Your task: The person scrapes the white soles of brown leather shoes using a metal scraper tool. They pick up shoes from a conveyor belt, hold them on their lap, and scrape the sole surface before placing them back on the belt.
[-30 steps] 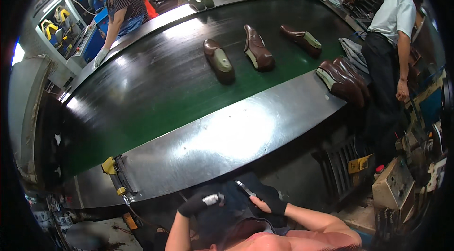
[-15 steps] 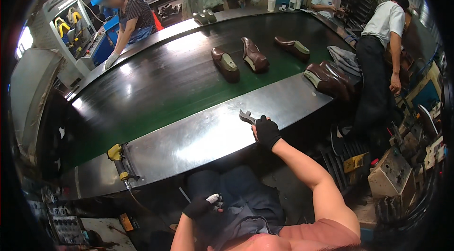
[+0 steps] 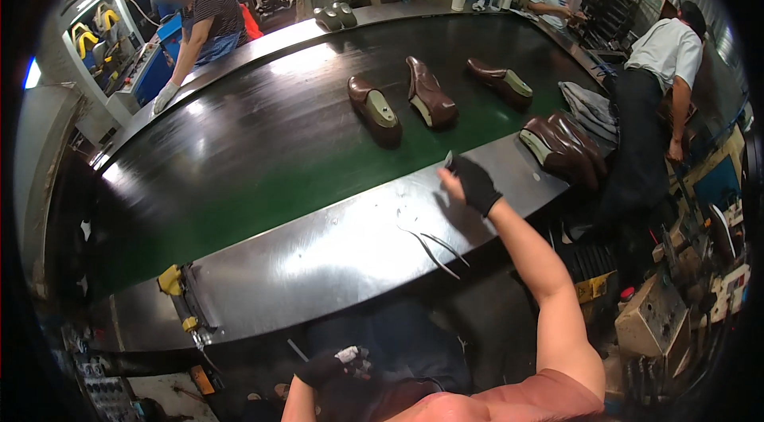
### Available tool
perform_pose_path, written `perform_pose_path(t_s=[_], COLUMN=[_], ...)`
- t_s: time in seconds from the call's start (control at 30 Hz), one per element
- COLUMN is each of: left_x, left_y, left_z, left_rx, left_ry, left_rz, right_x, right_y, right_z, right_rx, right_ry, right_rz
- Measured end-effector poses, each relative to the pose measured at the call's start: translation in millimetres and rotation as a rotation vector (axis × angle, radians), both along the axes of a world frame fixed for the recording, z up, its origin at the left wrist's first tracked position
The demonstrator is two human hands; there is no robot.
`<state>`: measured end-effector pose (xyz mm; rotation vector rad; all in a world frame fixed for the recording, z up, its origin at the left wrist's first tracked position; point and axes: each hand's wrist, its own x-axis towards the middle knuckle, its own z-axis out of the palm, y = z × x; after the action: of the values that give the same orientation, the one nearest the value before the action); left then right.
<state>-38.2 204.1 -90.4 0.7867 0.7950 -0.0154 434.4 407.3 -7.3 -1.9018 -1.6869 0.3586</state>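
My right hand (image 3: pixel 477 186), in a black fingerless glove, is over the metal ledge with thumb and fingers apart. A pale tip shows at its fingertips; I cannot make out what it is. Pincers (image 3: pixel 434 245) with two curved handles lie on the ledge below that hand, apart from it. My left hand (image 3: pixel 328 369), gloved in black with white wrapping on a finger, is closed low before my body. A thin metal tool (image 3: pixel 297 350) sticks out of it; the rest is hidden in the fist.
Brown shoes (image 3: pixel 430 96) on lasts stand on the green-black belt (image 3: pixel 263 159); more brown shoes (image 3: pixel 563 150) rest on the ledge's right end beside a grey cloth (image 3: pixel 589 108). A yellow-and-black air tool (image 3: pixel 183 299) lies at left. Other people work across the belt and at right.
The pincers have left my right hand and lie on the ledge. That hand has moved up and right, nearer the belt. My left hand is slightly lower.
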Motion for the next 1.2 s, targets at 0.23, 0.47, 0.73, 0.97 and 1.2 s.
perform_pose_path(t_s=[0.23, 0.47, 0.73, 0.97, 1.2], left_x=[4.8, 20.0, 27.3, 26.6, 23.4], left_y=[43.1, 95.0, 117.7, 115.6, 107.3], left_z=[-13.1, -21.4, -27.8, -30.9, -34.9], left_rx=[-0.195, -0.223, -0.223, -0.213, -0.205], left_ry=[0.346, 0.266, 0.266, 0.256, 0.244], left_rz=[0.077, 0.079, 0.044, 0.057, 0.071], right_x=[76.0, 38.0, 31.0, 87.1, 85.4], right_y=[192.0, 201.4, 152.4, 264.7, 279.7], right_z=[-0.6, -44.0, 1.8, -10.5, -55.9], right_rx=[0.051, 0.091, 0.219, 0.034, 0.062], right_ry=[-0.046, -0.342, -0.332, 0.041, 0.151], right_rz=[-0.149, -0.138, 0.015, -0.188, -0.342])
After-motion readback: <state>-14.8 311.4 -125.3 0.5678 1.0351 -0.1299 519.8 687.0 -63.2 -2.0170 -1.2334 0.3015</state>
